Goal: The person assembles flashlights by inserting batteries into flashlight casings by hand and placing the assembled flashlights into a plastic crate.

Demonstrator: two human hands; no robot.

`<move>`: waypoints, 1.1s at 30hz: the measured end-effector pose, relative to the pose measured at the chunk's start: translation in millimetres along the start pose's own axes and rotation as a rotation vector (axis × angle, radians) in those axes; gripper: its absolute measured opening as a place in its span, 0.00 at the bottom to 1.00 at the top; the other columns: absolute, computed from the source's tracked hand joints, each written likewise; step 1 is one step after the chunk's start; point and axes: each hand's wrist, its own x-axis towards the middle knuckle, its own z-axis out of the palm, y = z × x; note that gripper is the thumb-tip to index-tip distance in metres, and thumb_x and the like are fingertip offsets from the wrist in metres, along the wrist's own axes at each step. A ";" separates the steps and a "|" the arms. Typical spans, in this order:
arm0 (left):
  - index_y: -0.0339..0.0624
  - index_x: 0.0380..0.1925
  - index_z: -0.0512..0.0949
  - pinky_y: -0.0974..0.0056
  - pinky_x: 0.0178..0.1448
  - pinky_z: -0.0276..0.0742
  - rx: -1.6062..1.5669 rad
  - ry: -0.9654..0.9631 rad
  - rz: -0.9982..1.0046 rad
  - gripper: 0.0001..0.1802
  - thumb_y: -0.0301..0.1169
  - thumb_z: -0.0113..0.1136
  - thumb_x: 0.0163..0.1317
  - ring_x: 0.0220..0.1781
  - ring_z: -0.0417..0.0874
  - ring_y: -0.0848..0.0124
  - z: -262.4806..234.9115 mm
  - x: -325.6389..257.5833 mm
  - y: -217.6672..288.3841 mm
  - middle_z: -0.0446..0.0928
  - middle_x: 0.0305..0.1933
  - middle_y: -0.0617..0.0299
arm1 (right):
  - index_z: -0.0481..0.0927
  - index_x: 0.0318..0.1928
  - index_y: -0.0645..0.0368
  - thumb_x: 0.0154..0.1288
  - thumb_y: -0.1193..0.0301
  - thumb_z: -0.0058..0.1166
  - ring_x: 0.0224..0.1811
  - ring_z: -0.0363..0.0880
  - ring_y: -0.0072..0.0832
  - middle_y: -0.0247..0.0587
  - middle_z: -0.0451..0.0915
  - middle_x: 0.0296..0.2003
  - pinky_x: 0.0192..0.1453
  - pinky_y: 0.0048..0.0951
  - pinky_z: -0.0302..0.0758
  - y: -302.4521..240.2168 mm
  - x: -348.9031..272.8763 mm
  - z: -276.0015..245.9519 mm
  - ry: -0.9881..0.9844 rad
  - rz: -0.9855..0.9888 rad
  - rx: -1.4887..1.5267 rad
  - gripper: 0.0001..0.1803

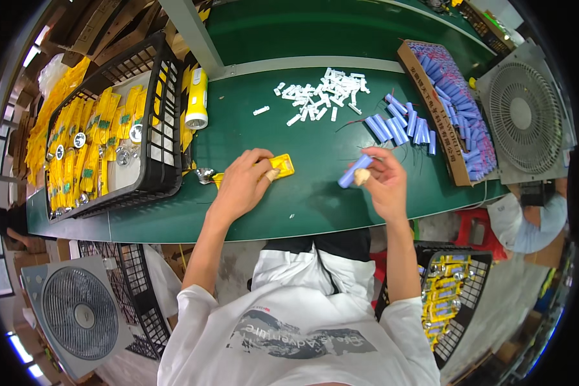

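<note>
My left hand (239,183) is closed on a yellow plastic flashlight housing (284,165), pressing it to the green table (257,215). One end of the housing shows past the fingers, and a silver reflector (204,174) lies by the hand's left side. Over the table to the right, my right hand (388,188) pinches a blue cylindrical battery cell (352,172), held tilted. Beige finger covers show on both hands. Beyond the right hand lie several loose blue battery cells (399,123) with thin wires. Small white plastic parts (328,93) form a pile further back.
On the left, a black crate (163,138) holds yellow housings, beside an upright yellow flashlight (197,100). A cardboard box (445,128) of blue cells stands at the right, near a fan (524,112). Below the table are another fan (82,313) and a crate of yellow pieces (473,293).
</note>
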 end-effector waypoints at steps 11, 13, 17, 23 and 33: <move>0.30 0.30 0.79 0.54 0.54 0.79 -0.015 -0.047 -0.019 0.08 0.25 0.66 0.58 0.51 0.81 0.52 8.7 0.8 2.0 0.81 0.51 0.52 | 0.81 0.43 0.62 0.62 0.77 0.74 0.40 0.87 0.28 0.41 0.86 0.38 0.47 0.29 0.85 54.7 34.6 70.7 -0.296 -0.119 -0.232 0.14; 0.30 0.30 0.80 0.53 0.55 0.79 -0.032 -0.021 -0.016 0.08 0.25 0.67 0.56 0.51 0.81 0.52 7.6 -1.6 1.7 0.81 0.51 0.53 | 0.86 0.41 0.61 0.55 0.74 0.76 0.38 0.84 0.33 0.42 0.86 0.39 0.42 0.34 0.82 52.5 34.5 74.4 -0.374 -0.231 -0.576 0.14; 0.32 0.32 0.82 0.51 0.56 0.78 0.153 0.112 0.071 0.08 0.25 0.69 0.55 0.54 0.80 0.55 -0.2 -9.9 8.8 0.83 0.51 0.56 | 0.87 0.45 0.59 0.55 0.74 0.75 0.40 0.85 0.36 0.40 0.87 0.39 0.43 0.35 0.82 53.9 34.6 67.5 -0.400 -0.446 -0.620 0.16; 0.36 0.38 0.85 0.53 0.60 0.78 -0.033 0.232 0.027 0.07 0.25 0.71 0.60 0.55 0.84 0.55 -4.2 -37.1 -8.0 0.85 0.52 0.57 | 0.89 0.48 0.57 0.57 0.74 0.74 0.40 0.85 0.36 0.38 0.88 0.38 0.44 0.35 0.83 46.5 35.7 72.2 -0.421 -0.540 -0.736 0.17; 0.34 0.38 0.85 0.55 0.57 0.83 -0.086 0.266 -0.051 0.07 0.23 0.70 0.60 0.52 0.87 0.55 0.5 -39.6 -12.6 0.87 0.51 0.55 | 0.88 0.46 0.57 0.59 0.72 0.72 0.42 0.85 0.38 0.40 0.88 0.40 0.48 0.39 0.82 45.4 32.4 95.3 -0.426 -0.544 -0.810 0.14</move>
